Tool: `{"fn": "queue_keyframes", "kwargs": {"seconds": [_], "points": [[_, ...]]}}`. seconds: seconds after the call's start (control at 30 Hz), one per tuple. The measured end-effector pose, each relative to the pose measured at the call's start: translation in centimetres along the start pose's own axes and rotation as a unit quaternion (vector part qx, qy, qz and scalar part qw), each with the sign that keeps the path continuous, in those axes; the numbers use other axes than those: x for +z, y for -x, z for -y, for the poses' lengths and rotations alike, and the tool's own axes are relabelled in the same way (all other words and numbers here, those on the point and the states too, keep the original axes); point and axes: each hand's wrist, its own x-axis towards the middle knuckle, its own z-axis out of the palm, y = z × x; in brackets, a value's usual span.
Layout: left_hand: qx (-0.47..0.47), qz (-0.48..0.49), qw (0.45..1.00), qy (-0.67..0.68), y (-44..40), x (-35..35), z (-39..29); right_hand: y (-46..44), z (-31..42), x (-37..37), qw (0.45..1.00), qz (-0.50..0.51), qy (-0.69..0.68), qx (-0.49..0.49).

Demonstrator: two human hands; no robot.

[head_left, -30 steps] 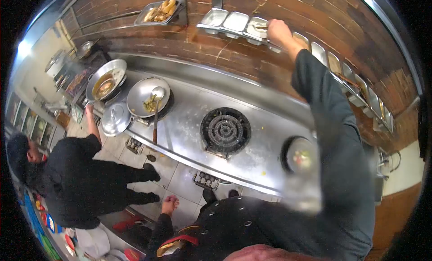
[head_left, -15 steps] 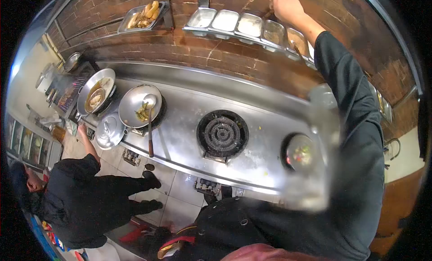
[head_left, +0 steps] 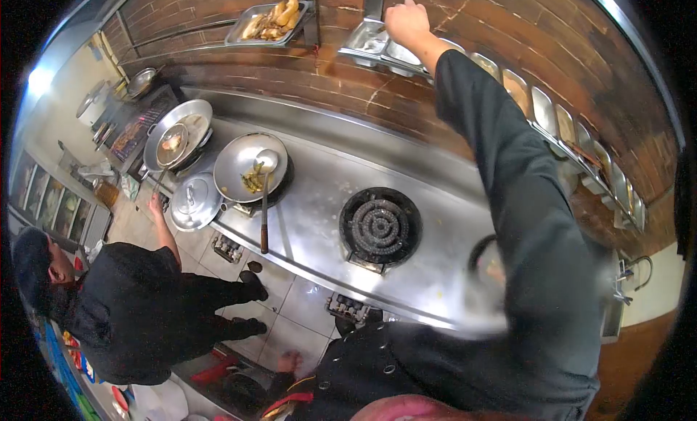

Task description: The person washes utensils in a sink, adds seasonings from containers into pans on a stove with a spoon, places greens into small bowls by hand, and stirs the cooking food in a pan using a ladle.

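Note:
My right hand (head_left: pixel 408 21) is raised to the wall shelf, its fingers curled closed over the metal seasoning trays. Whatever lies inside the fingers is hidden. Just left of it is a metal tray (head_left: pixel 367 42) with a little pale contents; a tray of white contents (head_left: pixel 401 52) sits right under the wrist. My left hand (head_left: pixel 289 361) hangs low beside my body, small and blurred, so its grip is unclear. Behind my right forearm, a pan with colourful bits (head_left: pixel 495 267) is mostly covered and hazy.
A bare burner (head_left: pixel 381 228) sits mid-counter. Left of it are a wok (head_left: pixel 250 146) with greens and a ladle (head_left: pixel 264 210), a lid (head_left: pixel 196 201) and another wok (head_left: pixel 200 108). A co-worker (head_left: pixel 131 305) stands at left. A tray of yellowish food (head_left: pixel 270 25) is shelved above.
My right hand has moved left along the shelf, from the middle trays to those at the left end. The view has shifted, and my left hand now shows more clearly.

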Motion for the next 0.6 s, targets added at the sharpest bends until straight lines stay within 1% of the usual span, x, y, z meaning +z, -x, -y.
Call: {"fn": "queue_keyframes", "kwargs": {"seconds": [0.03,0.07,0.1,0.13,0.17,0.2,0.23,0.27,0.3,0.33,0.4,0.43,0.47,0.5,0.53,0.57,0.6], "points": [[0.029,-0.04,0.985,-0.164,-0.2,-0.6,2.5,-0.2,0.0,0.6,1.0,0.004,-0.003,0.005],[0.159,0.066,0.858,-0.484,-0.5,-2.4,3.9,-0.3,0.2,1.0,1.0,0.003,-0.005,0.002],[0.339,0.07,0.618,-0.706,0.6,-3.4,3.9,-0.3,0.2,1.2,1.0,0.015,0.003,-0.012],[0.536,0.297,0.413,-0.674,0.4,-4.4,3.2,-0.3,0.3,1.0,0.999,0.027,0.012,-0.026],[0.417,0.209,0.56,-0.685,1.5,-4.9,3.9,-0.3,0.5,0.8,0.999,0.021,0.013,-0.038],[0.385,0.185,0.601,-0.676,1.6,-5.1,3.9,-0.1,0.4,0.5,0.999,0.021,0.013,-0.041],[0.375,0.176,0.614,-0.672,1.6,-5.5,4.0,0.2,0.5,-0.6,0.998,0.04,0.019,-0.048],[0.374,0.172,0.617,-0.671,1.5,-5.7,4.2,0.4,0.8,-1.3,0.996,0.058,0.022,-0.06],[0.382,0.172,0.611,-0.671,1.5,-6.0,4.8,0.3,1.0,-1.2,0.997,0.067,-0.014,-0.027],[0.396,0.181,0.594,-0.676,1.5,-6.4,5.4,0.5,1.0,-0.6,0.995,0.079,-0.051,0.008],[0.458,0.209,0.532,-0.68,1.4,-6.6,5.8,0.6,0.8,-0.8,0.988,0.112,-0.097,0.044],[0.501,0.234,0.501,-0.665,1.6,-6.4,5.9,0.4,-0.2,0.4,0.988,0.112,-0.098,0.042],[0.511,0.133,0.588,-0.613,1.4,-6.2,5.1,0.0,-1.5,2.4,0.984,0.137,-0.11,0.005],[0.518,0.04,0.67,-0.53,0.1,-6.9,5.4,-0.3,-2.5,3.3,0.98,0.161,-0.118,-0.028],[0.524,0.044,0.664,-0.531,-1.0,-7.2,4.8,-0.3,-3.2,3.0,0.968,0.211,-0.098,-0.097],[0.445,0.094,0.795,-0.401,-1.8,-7.1,3.5,-0.2,-4.1,3.5,0.971,0.198,-0.074,-0.114],[0.344,0.142,0.892,-0.256,-2.3,-6.9,2.2,-0.1,-5.0,4.9,0.973,0.185,-0.048,-0.13]]}}
